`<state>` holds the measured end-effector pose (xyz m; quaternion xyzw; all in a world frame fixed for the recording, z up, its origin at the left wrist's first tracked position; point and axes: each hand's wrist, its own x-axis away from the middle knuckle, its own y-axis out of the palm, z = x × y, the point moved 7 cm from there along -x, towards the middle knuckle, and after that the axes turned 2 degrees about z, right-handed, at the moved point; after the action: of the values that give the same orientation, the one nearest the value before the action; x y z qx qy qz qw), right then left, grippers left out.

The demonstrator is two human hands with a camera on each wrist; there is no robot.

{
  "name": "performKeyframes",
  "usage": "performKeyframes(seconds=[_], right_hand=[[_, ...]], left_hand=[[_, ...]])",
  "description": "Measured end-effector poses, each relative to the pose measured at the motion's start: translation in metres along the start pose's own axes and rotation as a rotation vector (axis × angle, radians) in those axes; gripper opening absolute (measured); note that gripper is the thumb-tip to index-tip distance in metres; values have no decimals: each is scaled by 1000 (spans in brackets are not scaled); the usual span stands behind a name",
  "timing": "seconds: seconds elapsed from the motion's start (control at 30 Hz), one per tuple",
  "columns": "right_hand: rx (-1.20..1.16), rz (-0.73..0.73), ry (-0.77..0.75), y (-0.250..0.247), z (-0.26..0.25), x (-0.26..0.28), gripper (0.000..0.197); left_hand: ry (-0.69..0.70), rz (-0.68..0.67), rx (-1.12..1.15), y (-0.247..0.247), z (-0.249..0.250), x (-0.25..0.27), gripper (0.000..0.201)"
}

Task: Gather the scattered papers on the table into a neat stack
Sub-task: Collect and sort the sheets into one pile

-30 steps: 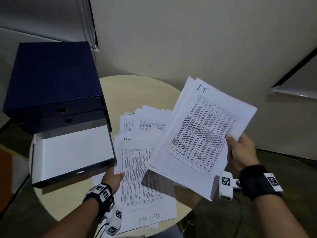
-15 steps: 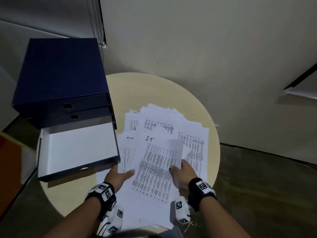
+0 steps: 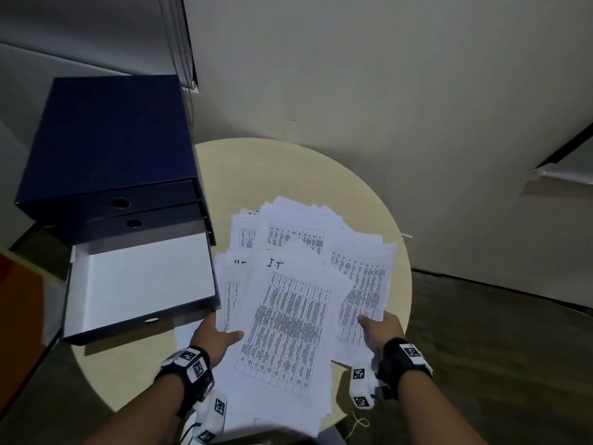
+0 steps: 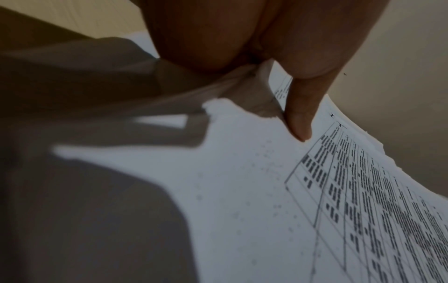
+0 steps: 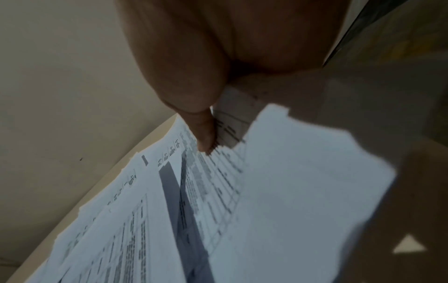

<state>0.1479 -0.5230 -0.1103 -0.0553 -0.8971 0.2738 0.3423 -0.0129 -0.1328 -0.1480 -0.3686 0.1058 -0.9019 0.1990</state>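
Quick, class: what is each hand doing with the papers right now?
Left hand: grips the left edge of the papers, thumb on top.
Right hand: grips sheets at the right side.

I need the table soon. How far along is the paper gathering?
Done: the "IT" sheet lies on top of the near pile. In hand: the left hand pinches that pile's left edge, and the right hand pinches the sheets on the right. Left: the papers at the back are fanned and askew across the round table; nothing is squared yet.

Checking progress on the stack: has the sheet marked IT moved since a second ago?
Yes. The IT sheet has come down and left from the air, onto the pile beside the open drawer.
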Motion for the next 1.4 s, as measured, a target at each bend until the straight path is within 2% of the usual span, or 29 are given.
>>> performKeyframes(seconds=[0.13,0.3,0.37,0.47,0.53,0.6,0.7,0.8,0.9,0.97,1.07,1.13,1.17,1.23,1.3,1.33,1.4], right_hand=[[-46,63,-41,-28,-10,17,23],[-313,193,-96,-100,-27,41,12],[-439,211,-119,-124,-32,46,18],[-597,154,-136,-136,-36,47,41],[-598,80,-128,-126,-38,55,39],[-560,4,-133,-107,-39,69,25],[-446,-112,-122,-64,-24,83,14],[-267,-212,-110,-18,0,85,31],[54,-318,-233,24,11,90,50],[205,-410,-253,46,15,99,53],[464,-469,-268,63,16,109,42],[648,-492,-314,68,19,112,57],[680,-488,-321,68,19,113,63],[642,-435,-320,62,16,110,51],[510,-334,-275,50,13,110,37],[406,-275,-257,43,12,109,38],[184,-180,-222,27,3,114,55]], left_hand=[[-3,-18,17,0,-15,-15,76],[21,-4,16,1,-7,-9,73],[30,6,26,1,-1,-4,75],[15,15,25,0,0,-4,75],[8,6,28,0,-3,-8,81],[1,-5,29,1,-10,-15,90],[6,-30,44,2,-8,-11,86],[-2,-4,72,0,0,-2,91],[-23,31,103,-1,3,3,92],[1,5,136,1,6,4,102],[13,-51,151,6,6,3,106],[60,-108,80,12,9,4,101],[97,-97,24,13,13,7,92],[147,-79,0,16,21,13,76],[192,-103,60,18,36,24,66],[230,-118,91,18,47,30,60],[303,-157,173,16,70,44,53]])
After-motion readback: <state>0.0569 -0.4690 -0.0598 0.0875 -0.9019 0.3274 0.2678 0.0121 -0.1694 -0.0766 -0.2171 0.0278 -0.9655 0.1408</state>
